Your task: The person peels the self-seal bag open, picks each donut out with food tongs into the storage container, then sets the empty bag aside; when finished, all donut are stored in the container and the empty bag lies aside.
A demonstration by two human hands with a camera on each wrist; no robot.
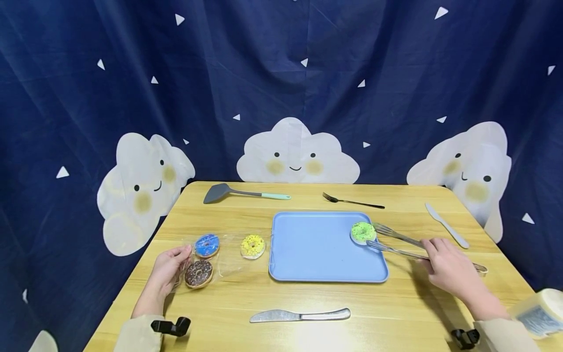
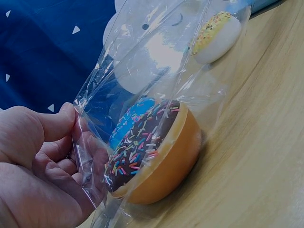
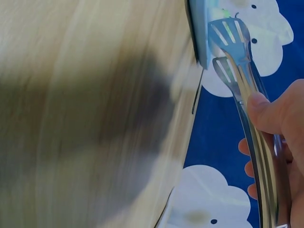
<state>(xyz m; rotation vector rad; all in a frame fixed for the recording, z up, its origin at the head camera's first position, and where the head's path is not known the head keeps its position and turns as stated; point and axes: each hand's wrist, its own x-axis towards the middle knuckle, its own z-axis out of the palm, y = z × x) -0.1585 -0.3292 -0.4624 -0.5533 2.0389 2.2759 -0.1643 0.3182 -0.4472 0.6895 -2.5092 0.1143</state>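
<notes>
My left hand (image 1: 169, 266) pinches the edge of a clear plastic bag (image 2: 90, 156) at the left of the table. A doughnut with blue icing (image 1: 206, 245) and a chocolate doughnut with coloured sprinkles (image 1: 199, 274) are beside the fingers, behind the film. Farther right, a yellow-topped doughnut (image 1: 252, 246) also shows through the film; whether it is inside the bag is unclear. My right hand (image 1: 453, 266) grips metal tongs (image 3: 254, 109) with slotted ends. Those ends reach the right side of a green-topped doughnut (image 1: 363, 231) on the blue tray (image 1: 316, 247); I cannot tell whether they clamp it.
A table knife (image 1: 300, 316) lies in front of the tray. Behind it are a grey spatula (image 1: 246, 192) and a black fork (image 1: 354, 201). A pale knife (image 1: 446, 225) lies at the right. A white container (image 1: 541, 313) stands at the right front corner.
</notes>
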